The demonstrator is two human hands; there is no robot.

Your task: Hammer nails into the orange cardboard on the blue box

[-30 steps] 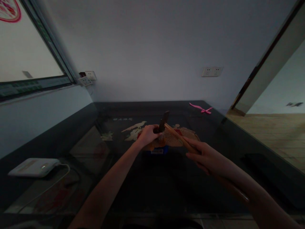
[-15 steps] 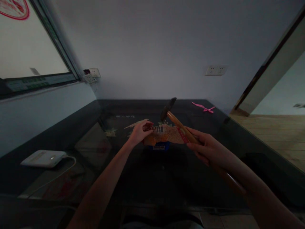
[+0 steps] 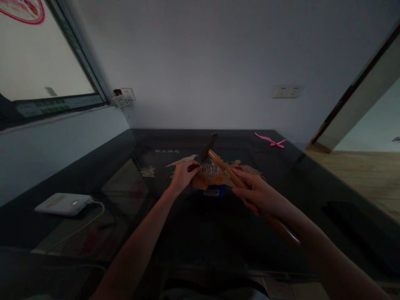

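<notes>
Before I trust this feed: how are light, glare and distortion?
Head view: dim, the near black tabletop showing little detail; head view: pale reflections on the tabletop's left, a glint on the hammer handle; head view: wide-angle stretch, window frame slanting; head view: upright dark strips too small to identify.

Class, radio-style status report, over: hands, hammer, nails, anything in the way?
Right hand gripping hammer by handle. Left hand beside nail row's left end, hold unclear. Left fingertips near hammer head, possibly in the way.
</notes>
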